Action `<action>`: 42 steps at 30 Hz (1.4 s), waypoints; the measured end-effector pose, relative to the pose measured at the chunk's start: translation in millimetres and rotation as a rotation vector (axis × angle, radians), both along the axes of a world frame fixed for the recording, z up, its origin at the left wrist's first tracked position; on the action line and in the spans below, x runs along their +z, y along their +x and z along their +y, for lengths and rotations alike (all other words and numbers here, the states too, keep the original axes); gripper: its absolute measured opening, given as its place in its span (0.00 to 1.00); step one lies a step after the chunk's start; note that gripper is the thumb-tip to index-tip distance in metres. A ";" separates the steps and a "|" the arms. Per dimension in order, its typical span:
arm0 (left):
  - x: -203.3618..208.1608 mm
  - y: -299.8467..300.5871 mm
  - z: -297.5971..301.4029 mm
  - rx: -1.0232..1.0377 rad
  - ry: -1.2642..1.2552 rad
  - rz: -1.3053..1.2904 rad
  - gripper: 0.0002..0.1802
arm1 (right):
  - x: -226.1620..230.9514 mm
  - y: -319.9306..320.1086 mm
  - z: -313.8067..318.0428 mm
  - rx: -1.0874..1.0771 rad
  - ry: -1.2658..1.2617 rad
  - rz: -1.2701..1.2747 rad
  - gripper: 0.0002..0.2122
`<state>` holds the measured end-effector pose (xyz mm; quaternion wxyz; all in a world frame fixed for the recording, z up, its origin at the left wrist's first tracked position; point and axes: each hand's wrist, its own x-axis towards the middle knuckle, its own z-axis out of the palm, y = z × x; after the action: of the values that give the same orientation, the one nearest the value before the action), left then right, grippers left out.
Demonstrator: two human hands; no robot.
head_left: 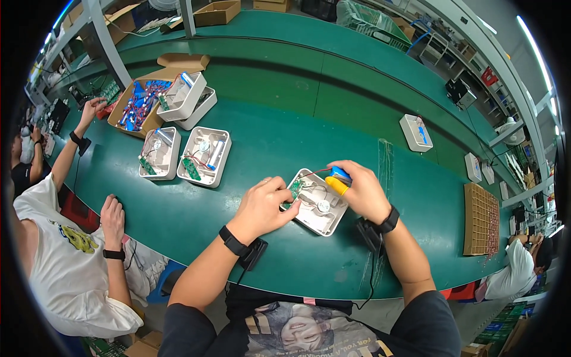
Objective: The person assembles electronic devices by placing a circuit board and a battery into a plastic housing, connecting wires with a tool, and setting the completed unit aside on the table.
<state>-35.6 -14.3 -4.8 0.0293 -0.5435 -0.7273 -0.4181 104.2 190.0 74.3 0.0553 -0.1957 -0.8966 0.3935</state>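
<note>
In front of me an open white plastic housing (326,225) lies on the green worktable, with a round white speaker (323,206) and thin wires inside. My left hand (264,205) is closed at its left side, thumb and fingers pinching a small green circuit board (295,189). At the housing's upper right corner, my right hand (367,193) grips a blue battery pack (341,174). A red and dark wire runs from the pack toward the board. A yellow finger cover (336,185) sits on one right-hand digit. Dark straps with small black devices are on both wrists.
Several white housings with boards and batteries stand at left, two of them stacked (183,98). Behind them is a cardboard box (132,110) of blue battery packs. A co-worker's arm (80,134) reaches beside it. Another housing (416,132) and a brown divided tray (480,219) lie at right.
</note>
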 end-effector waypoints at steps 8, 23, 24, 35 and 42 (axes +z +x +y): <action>-4.1 -2.3 -0.4 -0.008 -0.007 -0.027 0.09 | -22.4 3.3 16.5 0.083 0.268 0.007 0.15; -6.1 -4.3 1.9 -0.005 -0.012 -0.025 0.09 | -27.6 3.5 -25.4 0.243 0.485 0.096 0.12; -5.5 -4.3 2.6 -0.007 -0.009 -0.026 0.09 | -29.0 5.4 -29.1 0.244 0.484 0.095 0.12; -8.5 -8.0 -0.5 -0.054 0.008 -0.015 0.09 | -35.8 -7.1 18.0 0.200 0.264 0.191 0.14; -10.5 -12.6 -1.1 -0.170 0.000 -0.027 0.09 | -33.8 -10.7 27.8 0.216 0.372 -0.081 0.17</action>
<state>-48.3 -15.4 -15.3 -0.0161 -0.5976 -0.6788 -0.4264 93.5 217.8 40.5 0.0120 -0.1006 -0.9710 0.2166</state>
